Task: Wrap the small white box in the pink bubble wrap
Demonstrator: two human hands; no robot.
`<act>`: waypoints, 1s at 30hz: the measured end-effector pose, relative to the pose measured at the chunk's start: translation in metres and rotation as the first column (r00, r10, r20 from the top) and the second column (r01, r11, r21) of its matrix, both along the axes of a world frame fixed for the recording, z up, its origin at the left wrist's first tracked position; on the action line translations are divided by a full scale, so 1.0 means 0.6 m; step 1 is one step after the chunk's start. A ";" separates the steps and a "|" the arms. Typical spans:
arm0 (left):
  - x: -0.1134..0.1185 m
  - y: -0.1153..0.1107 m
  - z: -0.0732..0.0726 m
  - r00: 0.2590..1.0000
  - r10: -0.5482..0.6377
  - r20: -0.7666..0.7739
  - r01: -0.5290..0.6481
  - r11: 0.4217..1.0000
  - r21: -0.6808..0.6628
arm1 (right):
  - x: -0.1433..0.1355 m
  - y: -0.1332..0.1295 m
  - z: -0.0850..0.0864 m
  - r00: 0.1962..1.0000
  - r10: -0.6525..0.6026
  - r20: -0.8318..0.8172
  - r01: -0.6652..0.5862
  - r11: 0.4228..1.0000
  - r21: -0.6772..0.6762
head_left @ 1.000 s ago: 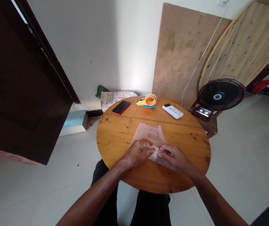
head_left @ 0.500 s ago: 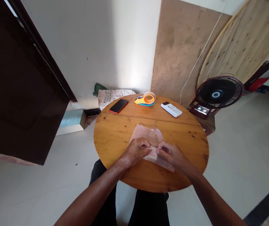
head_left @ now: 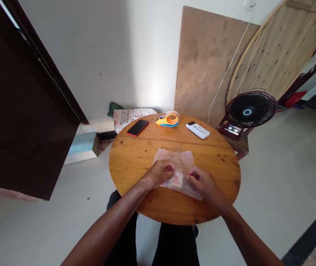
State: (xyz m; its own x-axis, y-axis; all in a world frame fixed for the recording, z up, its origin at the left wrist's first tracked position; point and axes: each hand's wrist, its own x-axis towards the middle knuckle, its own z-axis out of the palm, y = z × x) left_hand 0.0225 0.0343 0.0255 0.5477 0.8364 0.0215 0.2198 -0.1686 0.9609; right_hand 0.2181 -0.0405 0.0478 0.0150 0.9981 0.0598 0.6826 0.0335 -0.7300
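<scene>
Both hands are on a sheet of bubble wrap (head_left: 178, 166) that lies in the middle of the round wooden surface (head_left: 136, 159). The left hand (head_left: 159, 173) pinches the wrap's left side with curled fingers. The right hand (head_left: 202, 181) pinches the right side. Between the hands, a small pale thing with a red mark (head_left: 177, 180) sits on the wrap. At the far side of the surface lie a red phone (head_left: 137, 127), an orange tape holder (head_left: 169, 120) and a white remote (head_left: 198, 130). A black fan (head_left: 250, 109) stands behind on the right
</scene>
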 end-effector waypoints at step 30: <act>-0.100 -0.142 0.025 0.940 0.053 -0.338 0.156 0.814 0.560 | -0.011 0.004 0.043 0.943 0.313 -0.113 -0.328 0.930 -0.164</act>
